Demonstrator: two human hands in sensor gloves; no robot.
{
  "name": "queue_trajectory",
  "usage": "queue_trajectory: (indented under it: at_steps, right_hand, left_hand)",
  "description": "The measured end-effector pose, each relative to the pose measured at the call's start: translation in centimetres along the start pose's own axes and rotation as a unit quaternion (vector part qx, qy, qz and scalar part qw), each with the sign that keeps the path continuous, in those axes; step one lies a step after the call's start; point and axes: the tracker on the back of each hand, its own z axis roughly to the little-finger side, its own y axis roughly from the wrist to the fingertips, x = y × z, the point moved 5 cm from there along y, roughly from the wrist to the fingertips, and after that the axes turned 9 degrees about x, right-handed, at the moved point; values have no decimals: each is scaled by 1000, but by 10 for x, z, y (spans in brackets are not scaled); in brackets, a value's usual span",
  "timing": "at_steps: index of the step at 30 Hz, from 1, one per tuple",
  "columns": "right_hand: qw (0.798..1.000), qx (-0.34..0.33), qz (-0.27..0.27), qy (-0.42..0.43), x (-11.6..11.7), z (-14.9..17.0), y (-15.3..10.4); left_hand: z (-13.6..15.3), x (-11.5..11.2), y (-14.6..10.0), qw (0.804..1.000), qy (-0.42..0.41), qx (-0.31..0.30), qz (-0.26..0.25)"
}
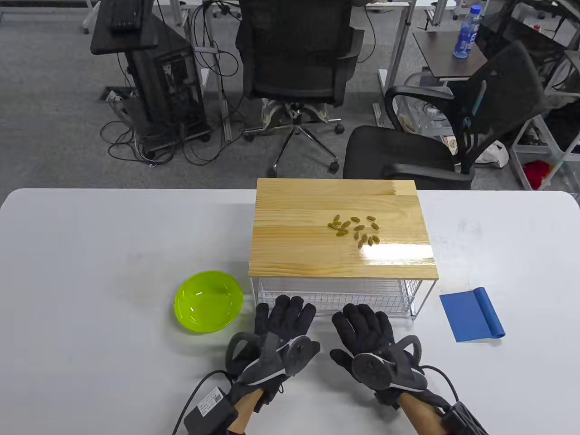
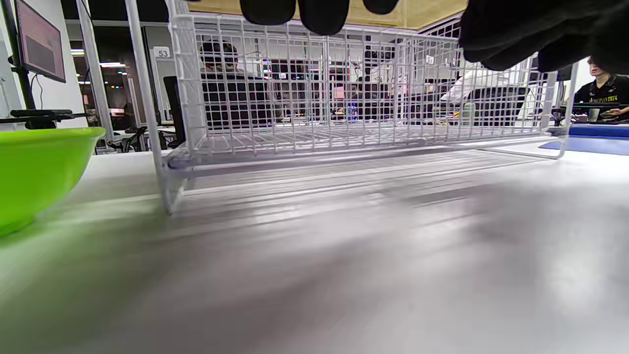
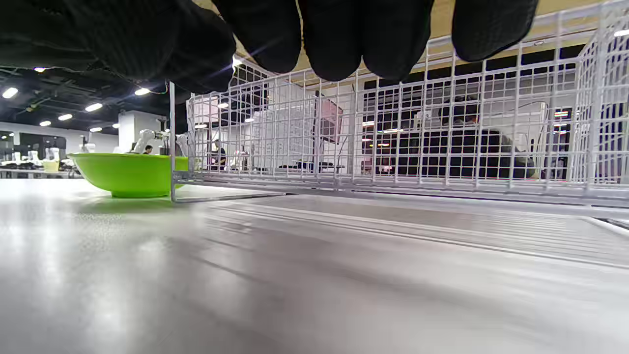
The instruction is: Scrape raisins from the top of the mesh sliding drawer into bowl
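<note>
Several greenish raisins (image 1: 355,229) lie in a loose cluster on the wooden top (image 1: 317,244) of the white mesh sliding drawer (image 1: 337,297) (image 2: 344,98) (image 3: 442,128). A lime-green bowl (image 1: 208,301) (image 2: 34,172) (image 3: 128,172) stands empty on the table, left of the drawer. A blue scraper (image 1: 472,315) (image 2: 589,132) lies flat to the drawer's right. My left hand (image 1: 283,317) and right hand (image 1: 362,324) rest side by side in front of the drawer, fingers relaxed and holding nothing. Their fingertips (image 3: 334,44) hang just short of the mesh front.
The white table (image 1: 113,253) carries only these things. Beyond its far edge stand two black office chairs (image 1: 299,63), a computer cart with cables (image 1: 154,81) and a small table with a water bottle (image 1: 466,31).
</note>
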Motion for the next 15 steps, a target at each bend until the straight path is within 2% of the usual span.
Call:
queue_trajectory:
  at_steps: [15]
  right_hand:
    - [999,-4,32,6,-14,-2,-3]
  left_hand:
    - [2,7,-1,1000,-5,0,-10]
